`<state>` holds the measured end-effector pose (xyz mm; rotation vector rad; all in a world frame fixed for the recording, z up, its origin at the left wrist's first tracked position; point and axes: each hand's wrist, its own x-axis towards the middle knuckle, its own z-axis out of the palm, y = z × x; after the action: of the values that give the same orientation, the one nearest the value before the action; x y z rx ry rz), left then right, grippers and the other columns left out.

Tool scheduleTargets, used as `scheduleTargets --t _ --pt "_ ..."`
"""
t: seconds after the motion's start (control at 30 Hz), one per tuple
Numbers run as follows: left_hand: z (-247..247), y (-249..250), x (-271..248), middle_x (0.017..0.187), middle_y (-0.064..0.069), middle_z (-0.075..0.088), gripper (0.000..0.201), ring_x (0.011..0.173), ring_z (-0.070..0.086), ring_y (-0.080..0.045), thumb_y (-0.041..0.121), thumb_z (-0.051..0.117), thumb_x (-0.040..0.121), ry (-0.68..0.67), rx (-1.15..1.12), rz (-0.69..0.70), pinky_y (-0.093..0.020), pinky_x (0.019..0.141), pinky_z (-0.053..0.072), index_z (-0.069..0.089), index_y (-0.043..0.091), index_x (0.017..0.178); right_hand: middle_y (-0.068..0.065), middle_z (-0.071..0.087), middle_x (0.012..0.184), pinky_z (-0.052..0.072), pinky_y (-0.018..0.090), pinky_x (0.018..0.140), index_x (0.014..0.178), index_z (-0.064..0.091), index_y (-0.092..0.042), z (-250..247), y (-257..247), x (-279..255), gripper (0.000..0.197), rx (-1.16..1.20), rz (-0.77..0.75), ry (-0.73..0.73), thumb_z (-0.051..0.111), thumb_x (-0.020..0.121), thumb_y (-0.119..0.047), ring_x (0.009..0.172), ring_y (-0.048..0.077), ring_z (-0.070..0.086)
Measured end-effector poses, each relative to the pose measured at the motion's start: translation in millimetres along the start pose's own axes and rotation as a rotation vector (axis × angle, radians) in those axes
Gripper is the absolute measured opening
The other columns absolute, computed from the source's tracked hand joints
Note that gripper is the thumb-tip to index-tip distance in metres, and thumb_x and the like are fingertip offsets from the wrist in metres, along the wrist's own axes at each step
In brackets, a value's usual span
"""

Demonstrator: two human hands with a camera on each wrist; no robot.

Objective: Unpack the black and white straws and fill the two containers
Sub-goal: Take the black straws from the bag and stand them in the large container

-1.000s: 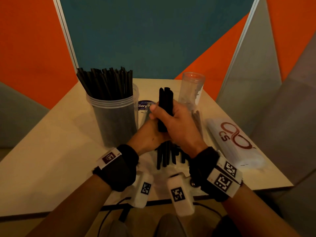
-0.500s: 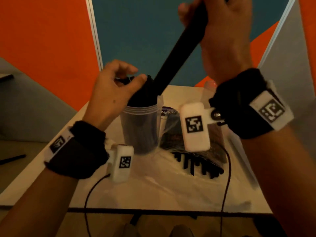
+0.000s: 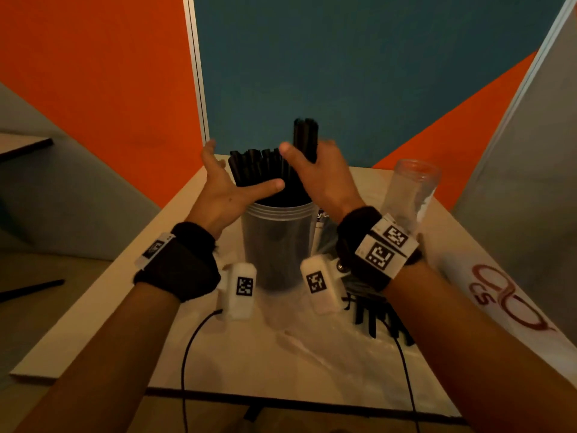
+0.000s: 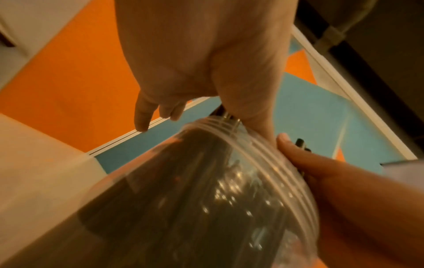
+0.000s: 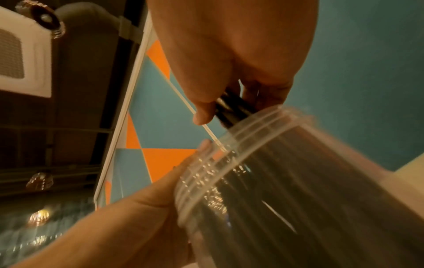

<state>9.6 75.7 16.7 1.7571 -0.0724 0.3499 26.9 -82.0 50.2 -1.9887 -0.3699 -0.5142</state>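
Head view: right hand [image 3: 321, 179] grips a straw bundle [image 3: 306, 139] over the full jar [image 3: 276, 245] on the desk [image 3: 125, 276]; left hand [image 3: 224, 189] is spread beside its straws. An empty jar [image 3: 412, 192] stands far right.

Left wrist view: spread fingers [image 4: 142, 116] above the jar's rim [image 4: 263, 145].

Right wrist view: fingers [image 5: 201, 112] pinch the bundle [image 5: 231, 108].

I see black straws [image 3: 265, 173] filling a clear container [image 3: 274, 245], a pale beige counter [image 3: 93, 323], orange and teal wall panels [image 3: 343, 73], and black-and-white checkered tags [image 3: 382, 250] on black wristbands [image 3: 184, 267].
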Motion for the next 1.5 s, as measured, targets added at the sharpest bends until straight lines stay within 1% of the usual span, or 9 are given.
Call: scheduleTargets --t 0.13,0.23,0.33,0.5,0.9,1.07,1.13,1.3,1.5 --pt "-6.9 2.2 9.4 0.154 -0.001 0.028 0.136 0.138 0.033 -0.019 0.046 0.085 0.051 -0.138 -0.06 -0.076 -0.045 0.113 0.03 -0.008 0.034 0.149 0.001 0.038 0.135 0.034 0.03 0.105 0.13 0.045 -0.022 -9.1 4.3 -7.0 0.064 -0.005 0.009 0.127 0.062 0.079 -0.057 0.129 0.016 0.034" --pt "-9.4 3.6 17.2 0.153 -0.002 0.03 0.14 0.137 0.035 -0.02 0.046 0.086 0.044 -0.231 -0.046 -0.089 -0.046 0.114 0.029 -0.006 0.036 0.149 -0.009 0.032 0.144 0.034 0.02 0.103 0.147 0.018 -0.028 -19.9 8.2 -6.9 0.087 0.205 0.114 -0.102 0.066 0.079 -0.054 0.13 0.0 0.033" --pt "-9.4 7.2 25.3 0.147 0.003 0.038 0.141 0.13 0.038 -0.014 0.047 0.089 0.045 -0.318 0.007 -0.077 -0.033 0.108 0.032 -0.003 0.033 0.15 -0.009 0.04 0.141 0.036 0.016 0.096 0.149 0.012 -0.025 -23.8 16.8 1.0 0.09 0.138 0.131 -0.46 0.07 0.081 -0.038 0.122 0.001 0.039" --pt "-12.5 8.9 33.9 0.129 0.009 0.057 0.119 0.119 0.052 -0.008 0.058 0.087 0.042 -0.406 -0.002 -0.033 -0.027 0.097 0.043 0.034 0.026 0.143 -0.007 0.047 0.136 0.041 0.024 0.105 0.142 0.033 -0.022 -22.7 21.3 16.1 0.078 0.081 0.056 -0.649 0.077 0.077 -0.019 0.124 0.005 0.046" --pt "6.8 18.9 39.3 0.121 -0.001 0.059 0.064 0.108 0.061 -0.012 0.036 0.076 0.074 -0.168 -0.097 0.086 -0.035 0.096 0.051 0.047 0.024 0.13 0.002 0.055 0.13 0.046 0.04 0.103 0.139 0.033 -0.013 -1.9 12.3 22.8 0.081 0.128 0.081 -0.412 0.079 0.072 -0.023 0.118 0.015 0.054" --pt "1.8 9.1 39.0 0.142 -0.003 0.045 0.103 0.126 0.048 -0.02 0.066 0.08 0.052 -0.219 0.009 -0.002 -0.042 0.105 0.043 0.032 0.036 0.139 -0.008 0.039 0.138 0.035 0.011 0.092 0.15 0.005 -0.017 -11.5 17.4 18.4 0.104 0.133 0.117 -0.438 0.078 0.076 -0.018 0.115 -0.001 0.034" --pt "2.1 7.9 37.6 0.147 -0.002 0.037 0.101 0.13 0.043 -0.021 0.067 0.076 0.057 -0.206 0.021 -0.015 -0.039 0.106 0.04 0.03 0.033 0.141 -0.006 0.037 0.141 0.036 0.007 0.091 0.15 0.007 -0.018 -10.6 18.3 18.2 0.098 0.135 0.118 -0.412 0.075 0.08 -0.021 0.12 0.001 0.034" --pt "0.7 11.3 35.8 0.136 0.01 0.04 0.067 0.122 0.046 -0.01 0.044 0.063 0.085 -0.212 -0.042 0.071 -0.029 0.098 0.044 0.031 0.036 0.143 0.007 0.05 0.131 0.046 0.029 0.1 0.146 0.024 -0.03 -6.4 20.2 19.7 0.069 0.179 0.055 -0.33 0.063 0.089 -0.027 0.117 0.011 0.052" --pt "-1.4 13.1 34.8 0.131 0.002 0.053 0.066 0.118 0.053 -0.013 0.049 0.067 0.075 -0.24 -0.039 0.08 -0.039 0.102 0.046 0.046 0.03 0.135 0.007 0.053 0.134 0.048 0.031 0.098 0.139 0.041 -0.026 -5.5 22.7 24.1 0.042 0.106 0.057 -0.336 0.048 0.098 -0.031 0.119 0.017 0.054"
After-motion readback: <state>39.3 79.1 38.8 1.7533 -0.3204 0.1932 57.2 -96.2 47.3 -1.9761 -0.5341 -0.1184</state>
